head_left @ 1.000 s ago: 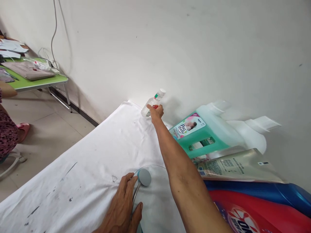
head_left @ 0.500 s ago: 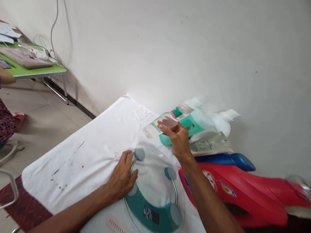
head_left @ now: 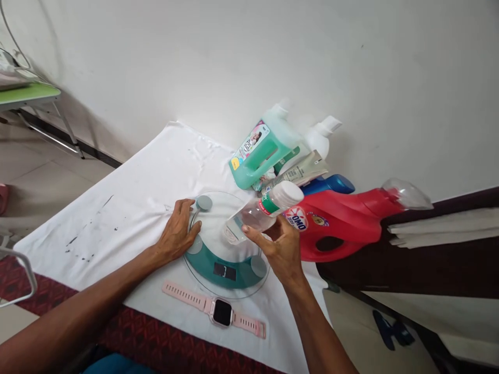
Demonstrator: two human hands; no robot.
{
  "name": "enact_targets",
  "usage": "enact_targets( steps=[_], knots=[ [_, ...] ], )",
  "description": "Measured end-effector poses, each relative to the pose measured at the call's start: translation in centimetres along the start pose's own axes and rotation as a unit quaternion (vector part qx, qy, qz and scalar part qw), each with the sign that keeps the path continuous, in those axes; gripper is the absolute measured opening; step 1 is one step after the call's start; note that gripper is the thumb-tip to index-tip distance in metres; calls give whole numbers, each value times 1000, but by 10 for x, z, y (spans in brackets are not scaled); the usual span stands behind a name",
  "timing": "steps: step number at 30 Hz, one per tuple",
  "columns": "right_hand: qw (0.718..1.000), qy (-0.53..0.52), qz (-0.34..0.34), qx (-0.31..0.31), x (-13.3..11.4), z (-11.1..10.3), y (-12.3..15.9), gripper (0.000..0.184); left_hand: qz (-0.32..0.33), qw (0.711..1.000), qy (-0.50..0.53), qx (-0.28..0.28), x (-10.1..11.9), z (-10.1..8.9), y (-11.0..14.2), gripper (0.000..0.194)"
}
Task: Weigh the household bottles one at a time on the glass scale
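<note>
My right hand is wrapped round a clear plastic bottle with a white cap and a green and red label. The bottle is tilted, its base over the right part of a round glass scale. My left hand grips the scale's left edge, fingers and thumb apart beside a round grey pad and a metal bar. The scale has a teal band with a small dark display, whose reading I cannot make out. In front of it lies a pink smartwatch with its strap laid out.
Against the wall stand a green detergent bottle, a white bottle, a pale tube, a blue bottle and a large red OMO jug. A white cloth covers the table. A green side table is at far left.
My right hand has brought the clear bottle from beside the green bottle towards me, over the scale. The view has shifted, bringing the whole watch into sight. My left hand stays on the scale.
</note>
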State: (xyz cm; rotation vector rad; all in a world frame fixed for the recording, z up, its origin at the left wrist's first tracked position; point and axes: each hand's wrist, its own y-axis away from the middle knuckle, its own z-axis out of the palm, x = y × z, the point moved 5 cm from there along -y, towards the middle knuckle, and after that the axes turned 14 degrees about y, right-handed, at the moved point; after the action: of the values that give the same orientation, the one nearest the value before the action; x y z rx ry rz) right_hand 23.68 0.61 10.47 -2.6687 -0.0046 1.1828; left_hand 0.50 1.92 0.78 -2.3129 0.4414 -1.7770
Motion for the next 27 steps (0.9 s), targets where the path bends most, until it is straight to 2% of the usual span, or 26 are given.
enact_targets(
  steps=[5,9,11,13,16,21,27],
  knots=[
    [999,26,-11,31,11,9,8,53,-15,1000,-14,-10,2,-3,-2,45],
    [999,-23,-1,45,35,5,23,71,-17,1000,-22,-13,2,-3,-3,46],
    [996,-40,8,75,51,-1,37,65,-23,999,-29,-13,2,-2,-3,47],
    [993,-2,19,118,66,-7,53,57,-28,999,-36,-13,3,-2,-3,47],
    [981,86,57,165,87,-10,73,59,-30,998,-47,-12,4,-2,-4,46],
    [977,61,133,157,108,-3,82,66,-31,997,-73,-16,6,-2,-6,47],
    [979,70,134,135,109,-7,75,65,-37,996,-83,-14,9,-3,-7,47]
  ],
)
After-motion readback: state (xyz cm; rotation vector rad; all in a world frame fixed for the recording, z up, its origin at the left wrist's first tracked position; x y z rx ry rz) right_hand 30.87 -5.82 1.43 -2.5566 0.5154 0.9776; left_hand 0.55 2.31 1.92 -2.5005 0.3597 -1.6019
